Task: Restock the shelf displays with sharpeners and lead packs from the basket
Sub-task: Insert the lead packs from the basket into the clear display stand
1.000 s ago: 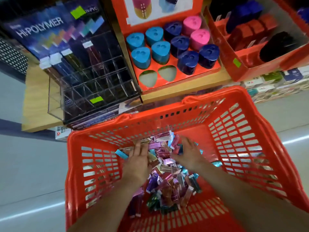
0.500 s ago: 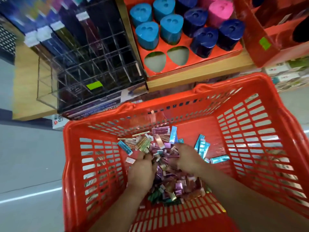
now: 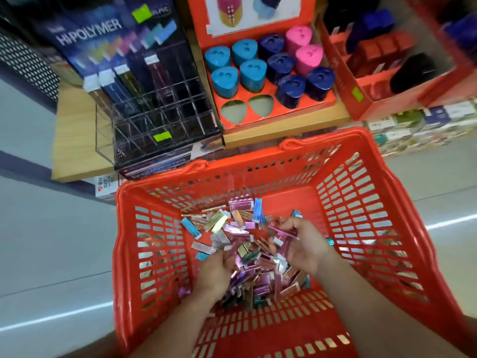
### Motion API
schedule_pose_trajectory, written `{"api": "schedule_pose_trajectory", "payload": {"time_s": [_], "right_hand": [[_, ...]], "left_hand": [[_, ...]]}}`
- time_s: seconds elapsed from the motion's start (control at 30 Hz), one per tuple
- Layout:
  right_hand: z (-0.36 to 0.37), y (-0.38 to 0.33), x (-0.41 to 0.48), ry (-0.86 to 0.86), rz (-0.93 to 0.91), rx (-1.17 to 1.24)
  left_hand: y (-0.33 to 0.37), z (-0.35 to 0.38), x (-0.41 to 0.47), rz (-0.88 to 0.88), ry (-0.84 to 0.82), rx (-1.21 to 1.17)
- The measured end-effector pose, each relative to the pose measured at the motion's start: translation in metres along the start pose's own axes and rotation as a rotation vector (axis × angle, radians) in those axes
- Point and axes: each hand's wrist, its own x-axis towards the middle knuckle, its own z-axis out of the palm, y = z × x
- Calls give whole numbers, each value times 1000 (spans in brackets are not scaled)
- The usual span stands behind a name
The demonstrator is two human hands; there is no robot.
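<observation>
An orange basket sits below the shelf with a heap of shiny lead packs in pink, purple, blue and gold on its floor. Both hands are down in the heap. My left hand is curled into the packs at the near left of the pile. Turned partly palm-up on the right, my right hand grips a bunch of pink packs. On the shelf, a clear acrylic lead display has several bare cells. Beside it an orange sharpener tray holds blue, navy and pink sharpeners, with two hollow slots in front.
A wooden shelf edge runs just above the basket's far rim. Another orange box with dark and red items stands at the right. Small boxed goods line the lower shelf on the right. Grey floor lies to the left.
Both hands went from lying flat on the pile to curling around packs. The right hand has turned and risen with a bunch of pink packs.
</observation>
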Motion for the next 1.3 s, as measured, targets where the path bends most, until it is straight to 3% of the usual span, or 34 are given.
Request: {"api": "schedule_pose_trajectory", "payload": {"time_s": [0.13,0.3,0.47,0.6,0.73,1.0,1.13,1.3], "right_hand": [[10,1,-17,-42,-33,196],[36,0,-52,-205,-83,15],[62,-2,-95,-378,-116,-189],[76,-2,-125,-416,-212,-232],[80,1,-148,-473,-314,-141],[99,-15,-195,-387,-465,134],[114,-18,-217,-420,-595,-72],[122,-17,-230,-389,-712,-331]], "left_hand": [[43,-38,-16,-171,-149,-827],[103,-77,-49,92,-221,-1209],[136,-104,-88,327,-28,-968],[150,-120,-117,369,89,-831],[165,-136,-148,413,73,-865],[176,-168,-197,485,8,-962],[173,-171,-214,499,-63,-956],[170,-177,-228,570,18,-782]]}}
